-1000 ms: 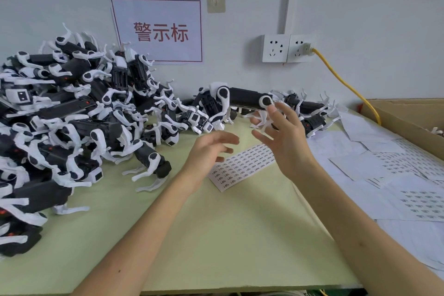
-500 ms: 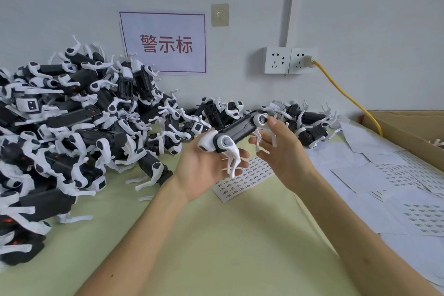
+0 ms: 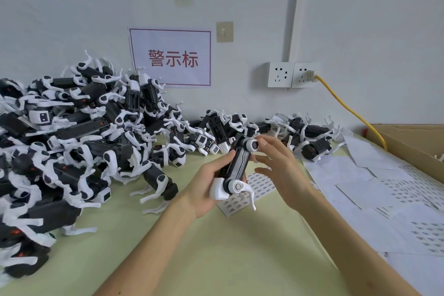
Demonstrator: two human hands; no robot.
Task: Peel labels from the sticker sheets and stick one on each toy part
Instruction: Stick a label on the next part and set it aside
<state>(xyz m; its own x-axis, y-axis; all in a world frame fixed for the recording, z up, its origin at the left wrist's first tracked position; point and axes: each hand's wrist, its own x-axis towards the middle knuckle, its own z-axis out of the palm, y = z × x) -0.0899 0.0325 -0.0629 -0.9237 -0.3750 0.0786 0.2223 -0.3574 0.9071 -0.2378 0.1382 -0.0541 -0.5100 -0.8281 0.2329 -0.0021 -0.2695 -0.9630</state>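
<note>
One toy part point(image 3: 236, 166) is held tilted above the sticker sheet point(image 3: 262, 182), over the surface point(image 3: 216, 247). Left grip point(image 3: 206, 185) wraps its black body, likely to steady it for labelling. Right grip point(image 3: 281, 170) holds nothing, fingers loosely extended, index fingertip point(image 3: 263, 143) touching its upper end.
</note>
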